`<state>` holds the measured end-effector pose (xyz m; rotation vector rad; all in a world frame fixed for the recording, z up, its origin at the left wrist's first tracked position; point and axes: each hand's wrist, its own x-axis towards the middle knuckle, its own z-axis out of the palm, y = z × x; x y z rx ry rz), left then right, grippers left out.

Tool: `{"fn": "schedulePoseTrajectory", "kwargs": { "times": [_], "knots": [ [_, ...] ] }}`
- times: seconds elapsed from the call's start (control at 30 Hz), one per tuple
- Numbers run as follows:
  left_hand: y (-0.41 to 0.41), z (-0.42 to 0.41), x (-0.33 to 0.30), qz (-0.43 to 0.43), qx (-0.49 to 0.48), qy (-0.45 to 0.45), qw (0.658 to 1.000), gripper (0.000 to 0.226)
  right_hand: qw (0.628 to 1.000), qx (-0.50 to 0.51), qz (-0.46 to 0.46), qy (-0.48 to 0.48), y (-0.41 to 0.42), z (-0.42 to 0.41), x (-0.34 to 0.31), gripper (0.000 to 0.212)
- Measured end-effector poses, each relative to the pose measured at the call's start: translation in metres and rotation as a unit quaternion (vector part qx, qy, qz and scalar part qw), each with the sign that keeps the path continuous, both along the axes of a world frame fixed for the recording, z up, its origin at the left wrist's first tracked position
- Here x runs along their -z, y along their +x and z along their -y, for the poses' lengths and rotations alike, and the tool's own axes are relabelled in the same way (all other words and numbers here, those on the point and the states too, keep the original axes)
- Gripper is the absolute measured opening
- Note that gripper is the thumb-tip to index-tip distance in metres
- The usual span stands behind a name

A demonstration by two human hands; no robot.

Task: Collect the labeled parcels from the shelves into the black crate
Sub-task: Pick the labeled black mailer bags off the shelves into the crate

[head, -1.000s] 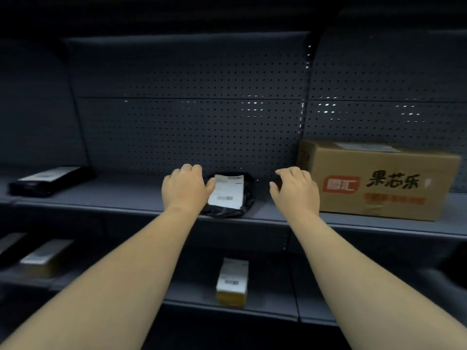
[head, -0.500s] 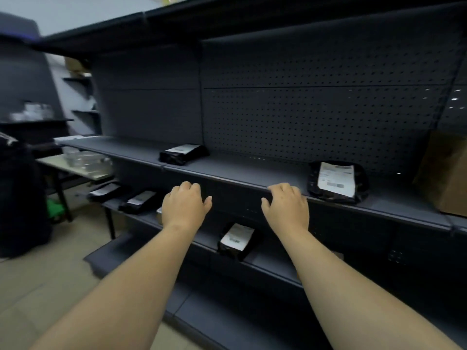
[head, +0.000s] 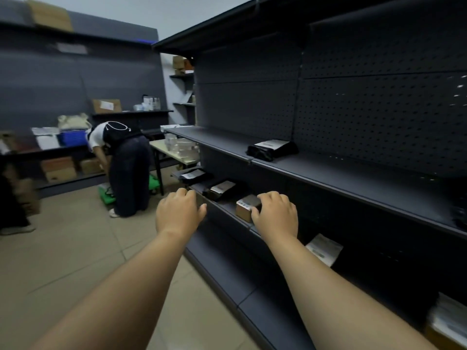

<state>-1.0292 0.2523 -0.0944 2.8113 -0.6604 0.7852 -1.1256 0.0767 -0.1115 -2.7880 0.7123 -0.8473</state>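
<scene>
We hold both hands out in front of us, palms down, fingers loosely curled and carrying nothing. Our left hand (head: 180,213) hangs in the air just off the near edge of the middle shelf (head: 228,210); our right hand (head: 275,215) sits in front of a small brown box (head: 247,206) with a white label on top, and whether the fingertips touch it we cannot tell.

That box looks stiff and light, with square edges: we judge that one hand can clamp it across its two short sides, thumb on the near face, without crushing it.

Farther left on the same shelf lie two black poly mailers (head: 219,188) with labels, and another black bag parcel (head: 271,149) rests on the upper shelf (head: 341,170). These look soft, floppy and slick; we would pinch them by a thick edge or slide the fingers under and lift flat, since the film may slip and the contents may sag.

A white-labelled parcel (head: 324,249) lies on the lower shelf, near and right of our right forearm, partly hidden.

The black crate is not in view. Another person (head: 123,160) bends over far left, well apart from us.
</scene>
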Motion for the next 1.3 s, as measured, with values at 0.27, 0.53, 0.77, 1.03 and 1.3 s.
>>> {"fn": "schedulePoseTrajectory", "kwargs": {
  "times": [0.27,0.53,0.77,1.03,1.3],
  "knots": [
    [0.091,-0.012,0.005,0.002,-0.05,0.019,0.999,0.036,0.997,-0.07,-0.021,0.004,0.111,-0.009,0.014,0.039],
    [0.193,-0.004,0.008,-0.006,-0.071,0.027,0.997,0.034,0.991,-0.118,-0.057,-0.011,0.228,-0.004,0.022,0.037],
    [0.257,-0.016,0.032,-0.061,-0.105,0.05,0.991,0.033,0.971,-0.156,-0.183,-0.012,0.308,-0.012,0.038,0.041],
    [0.328,-0.026,0.055,-0.136,-0.11,0.114,0.978,0.031,0.95,-0.158,-0.27,-0.015,0.378,-0.024,0.059,0.047],
    [0.43,-0.064,0.068,-0.148,-0.062,0.148,0.976,0.03,0.954,-0.113,-0.279,0.011,0.476,-0.065,0.068,0.043]
  ]
}}
